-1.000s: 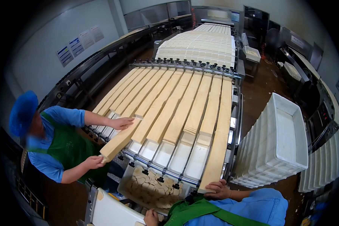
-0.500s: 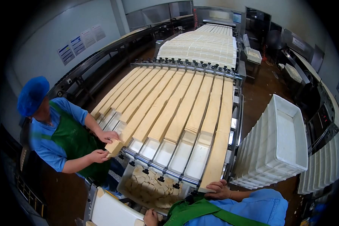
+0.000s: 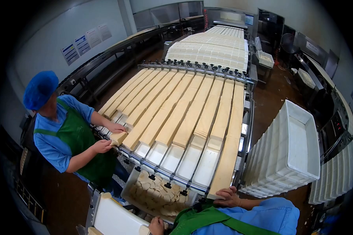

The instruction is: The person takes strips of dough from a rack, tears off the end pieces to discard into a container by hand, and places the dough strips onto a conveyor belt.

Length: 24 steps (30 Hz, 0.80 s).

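My right hand [image 3: 226, 196] rests at the near end of the rightmost long row of pale yellow stacked sheets [image 3: 228, 156], its fingers curled together against that end. Low in the view, my left hand [image 3: 157, 226] is closed beside the white belt [image 3: 115, 219]; a small pale piece [image 3: 144, 230] lies next to it, and whatever its fingers hold is hidden. More rows of pale sheets [image 3: 176, 113] lie side by side in the lanes of the conveyor [image 3: 161, 156]. Between the belt and the conveyor stands a crate [image 3: 128, 192] of broken pale pieces [image 3: 161, 194].
At left a co-worker [image 3: 72, 137] in a green apron holds a short pale block [image 3: 118, 137] in both hands. Stacked white crates [image 3: 282, 156] stand at right. A metal bar with black knobs [image 3: 168, 185] crosses the conveyor's near end.
The co-worker's hands and the block have moved up and away from me, toward the left lanes. My two hands have stayed in place. The view has shifted slightly.
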Tool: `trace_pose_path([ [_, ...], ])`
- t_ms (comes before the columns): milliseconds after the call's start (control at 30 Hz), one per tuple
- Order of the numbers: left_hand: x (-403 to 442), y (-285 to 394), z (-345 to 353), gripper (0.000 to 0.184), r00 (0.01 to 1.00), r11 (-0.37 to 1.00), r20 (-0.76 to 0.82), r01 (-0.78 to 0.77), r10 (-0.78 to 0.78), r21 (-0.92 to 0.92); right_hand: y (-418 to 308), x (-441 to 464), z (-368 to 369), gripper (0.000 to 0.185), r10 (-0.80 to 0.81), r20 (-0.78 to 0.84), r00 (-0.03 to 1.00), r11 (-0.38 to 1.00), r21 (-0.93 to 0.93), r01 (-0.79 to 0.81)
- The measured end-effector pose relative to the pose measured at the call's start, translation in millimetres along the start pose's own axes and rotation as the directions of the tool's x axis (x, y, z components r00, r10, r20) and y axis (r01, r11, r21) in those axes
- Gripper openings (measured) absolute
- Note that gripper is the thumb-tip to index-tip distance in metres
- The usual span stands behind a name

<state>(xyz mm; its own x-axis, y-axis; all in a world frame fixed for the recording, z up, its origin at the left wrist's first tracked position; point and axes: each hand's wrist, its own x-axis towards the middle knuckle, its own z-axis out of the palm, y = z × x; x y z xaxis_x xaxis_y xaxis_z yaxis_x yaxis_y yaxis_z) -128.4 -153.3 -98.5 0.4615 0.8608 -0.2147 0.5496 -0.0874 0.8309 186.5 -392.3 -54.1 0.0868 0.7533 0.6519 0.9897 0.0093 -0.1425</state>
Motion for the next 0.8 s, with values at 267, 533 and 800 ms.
trace_pose_path([
  [267,22,-93,14,0.019,0.937,0.841,-0.048,-0.289,0.347,0.458,2,-3,4,0.021,0.000,-0.033,0.999,1.000,-0.011,0.000],
  [533,24,-102,15,0.019,0.958,0.811,-0.041,-0.216,0.283,0.543,2,0,2,0.026,0.011,-0.027,1.000,0.999,-0.032,-0.012],
  [800,30,-110,16,0.018,0.901,0.776,-0.038,-0.349,0.431,0.525,0,1,0,0.030,0.036,-0.031,0.999,0.999,-0.037,-0.037],
])
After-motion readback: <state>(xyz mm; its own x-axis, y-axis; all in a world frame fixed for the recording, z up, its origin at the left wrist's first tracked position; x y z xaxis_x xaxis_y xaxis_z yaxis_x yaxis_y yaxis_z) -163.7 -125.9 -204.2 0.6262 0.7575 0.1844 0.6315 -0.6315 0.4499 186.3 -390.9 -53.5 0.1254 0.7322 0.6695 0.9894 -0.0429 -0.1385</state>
